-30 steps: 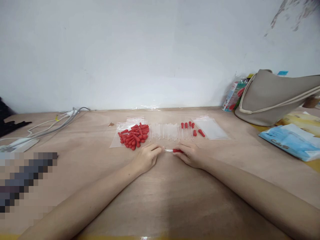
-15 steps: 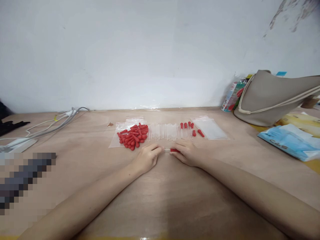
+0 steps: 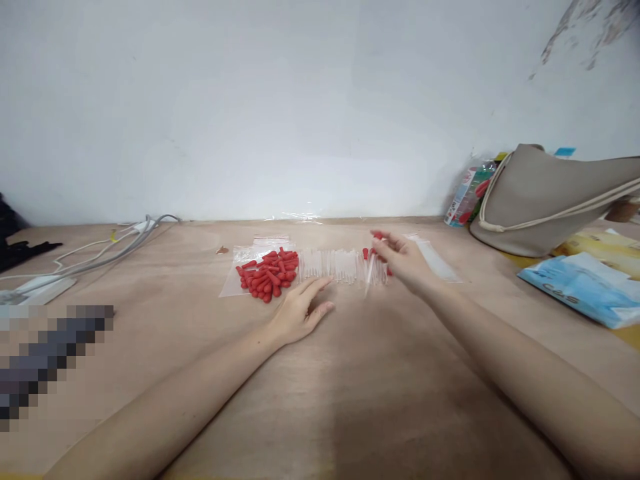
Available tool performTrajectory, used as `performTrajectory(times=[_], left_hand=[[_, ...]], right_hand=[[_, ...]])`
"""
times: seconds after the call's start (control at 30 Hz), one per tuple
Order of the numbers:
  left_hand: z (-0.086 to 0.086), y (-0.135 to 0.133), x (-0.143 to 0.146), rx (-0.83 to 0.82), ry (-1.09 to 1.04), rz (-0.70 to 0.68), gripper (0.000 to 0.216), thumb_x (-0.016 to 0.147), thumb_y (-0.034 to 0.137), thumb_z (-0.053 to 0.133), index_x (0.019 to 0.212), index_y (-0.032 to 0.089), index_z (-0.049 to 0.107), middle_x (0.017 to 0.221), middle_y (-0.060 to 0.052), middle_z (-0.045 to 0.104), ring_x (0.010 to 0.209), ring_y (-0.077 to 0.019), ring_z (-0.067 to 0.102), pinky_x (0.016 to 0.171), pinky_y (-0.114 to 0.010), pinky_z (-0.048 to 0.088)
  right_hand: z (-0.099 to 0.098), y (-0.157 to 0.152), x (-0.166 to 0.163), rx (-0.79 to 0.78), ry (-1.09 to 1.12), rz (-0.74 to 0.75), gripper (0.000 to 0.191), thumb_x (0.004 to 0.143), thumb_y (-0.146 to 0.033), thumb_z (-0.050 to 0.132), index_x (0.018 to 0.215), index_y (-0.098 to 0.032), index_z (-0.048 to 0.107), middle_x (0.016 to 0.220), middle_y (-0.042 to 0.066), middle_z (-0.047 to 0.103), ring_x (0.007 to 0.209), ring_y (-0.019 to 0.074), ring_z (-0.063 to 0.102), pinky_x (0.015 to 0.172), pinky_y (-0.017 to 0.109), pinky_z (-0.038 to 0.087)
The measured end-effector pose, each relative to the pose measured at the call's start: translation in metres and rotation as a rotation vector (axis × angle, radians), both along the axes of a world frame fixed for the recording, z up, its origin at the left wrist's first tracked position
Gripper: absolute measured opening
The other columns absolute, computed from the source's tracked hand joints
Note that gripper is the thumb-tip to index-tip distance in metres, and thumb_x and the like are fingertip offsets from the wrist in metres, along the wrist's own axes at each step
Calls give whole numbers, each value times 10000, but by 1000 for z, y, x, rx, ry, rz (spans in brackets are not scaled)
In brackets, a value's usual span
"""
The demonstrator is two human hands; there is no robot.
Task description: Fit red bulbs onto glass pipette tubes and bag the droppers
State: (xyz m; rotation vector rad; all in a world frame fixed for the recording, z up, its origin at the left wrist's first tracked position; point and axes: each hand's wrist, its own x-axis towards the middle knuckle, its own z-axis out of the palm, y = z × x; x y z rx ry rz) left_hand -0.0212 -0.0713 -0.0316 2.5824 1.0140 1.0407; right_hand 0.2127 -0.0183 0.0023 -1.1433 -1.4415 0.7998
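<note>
My right hand [image 3: 397, 257] is closed on a dropper with a red rubber bulb at its top and a clear tube pointing down. It hangs over the right end of a row of clear glass tubes [image 3: 333, 265], where a few other tubes wear red bulbs [image 3: 365, 253]. My left hand [image 3: 303, 310] rests low over the table with thumb and fingers apart, holding nothing. Just beyond it, a heap of loose red rubber bulbs [image 3: 265, 275] lies on a clear plastic bag [image 3: 230, 283].
Another plastic bag [image 3: 440, 260] lies behind my right hand. Farther right are a blue tissue pack [image 3: 570, 283], a grey bag [image 3: 530, 200] and a clear bottle [image 3: 465, 197]. Cables [image 3: 110, 250] and a white power strip [image 3: 43, 291] lie at the left. A wall closes the back.
My right hand has moved away from my left, up and to the right, carrying the dropper. My left hand has let go of the glass tube and its fingers have opened.
</note>
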Motion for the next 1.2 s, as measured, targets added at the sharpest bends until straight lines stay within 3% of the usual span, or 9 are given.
performTrajectory(times=[0.13, 0.3, 0.43, 0.5, 0.6, 0.7, 0.93, 1.2], left_hand=[[1, 0, 0, -7, 46, -22, 305, 829, 230, 507, 1132, 193, 508, 1096, -83, 544, 952, -183, 538, 817, -324, 468], [2, 1, 1, 3, 66, -39, 221, 829, 209, 497, 1039, 173, 558, 1041, -77, 551, 955, -175, 524, 827, -312, 451], [1, 1, 1, 12, 79, -41, 196, 834, 214, 490, 1006, 176, 575, 1025, -76, 549, 943, -177, 523, 821, -319, 445], [1, 1, 1, 12, 85, -39, 189, 834, 215, 490, 996, 177, 579, 1022, -75, 548, 936, -175, 525, 820, -320, 445], [0, 1, 1, 8, 88, -37, 177, 833, 215, 493, 976, 171, 587, 1026, -77, 544, 942, -174, 525, 830, -318, 443], [-1, 1, 0, 1, 89, -24, 167, 830, 220, 496, 957, 170, 594, 1030, -78, 540, 943, -175, 528, 830, -317, 445], [-2, 1, 0, -13, 114, -18, 157, 832, 217, 486, 927, 177, 603, 1021, -72, 539, 908, -168, 535, 801, -307, 454], [-2, 1, 0, -27, 136, -6, 162, 831, 229, 486, 920, 177, 611, 1033, -75, 537, 914, -173, 542, 821, -319, 453]], right_hand=[[5, 39, 40, -58, -475, -321, 294, 749, -313, 524, 978, -155, 622, 687, 23, 609, 655, 146, 555, 625, 260, 420], [-15, 58, 55, -182, -858, -374, 336, 763, -332, 494, 1038, -195, 630, 946, 71, 657, 887, 204, 585, 752, 284, 410], [-20, 55, 53, -175, -942, -436, 410, 769, -407, 482, 1088, -175, 595, 947, 89, 651, 912, 225, 575, 745, 306, 405], [-17, 51, 52, -151, -966, -435, 373, 750, -423, 502, 1010, -181, 617, 901, 76, 651, 868, 213, 577, 702, 292, 402], [-14, 44, 51, -149, -975, -324, 249, 695, -422, 555, 788, -202, 625, 784, 30, 644, 738, 171, 573, 592, 250, 373], [-15, 39, 47, -165, -964, -234, 187, 648, -381, 589, 700, -202, 583, 719, 2, 628, 661, 140, 552, 535, 230, 340], [-14, 32, 41, -210, -999, -196, 71, 629, -219, 545, 681, -200, 590, 734, 1, 638, 688, 136, 558, 562, 217, 347], [-1, 16, 15, -300, -1242, -256, 190, 687, -279, 460, 694, -197, 631, 765, 72, 643, 788, 216, 586, 668, 307, 378]])
